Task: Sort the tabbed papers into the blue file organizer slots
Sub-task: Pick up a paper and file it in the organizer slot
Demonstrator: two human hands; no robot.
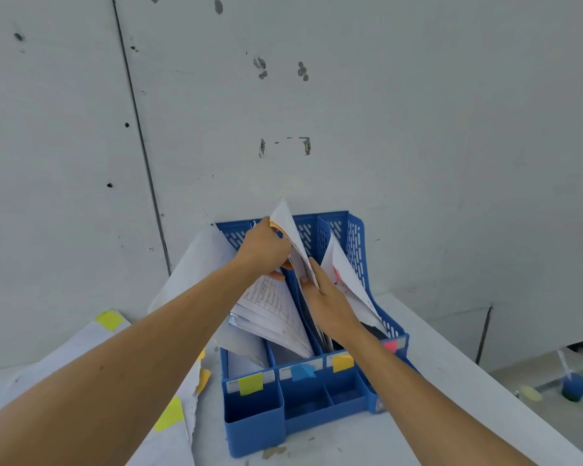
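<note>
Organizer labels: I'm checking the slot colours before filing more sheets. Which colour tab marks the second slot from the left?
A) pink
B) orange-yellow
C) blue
C: the blue tab is stuck on the front of the second slot of the organizer, between the yellow-green tab and the orange-yellow tab.

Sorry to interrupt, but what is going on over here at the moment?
A person is filing. The left hand grips the top of a sheaf standing in the blue organizer; the right hand holds it lower down. Neighbouring slots already hold papers, and coloured tabs mark the slot fronts. More yellow-tabbed papers lie on the table at left.
</note>
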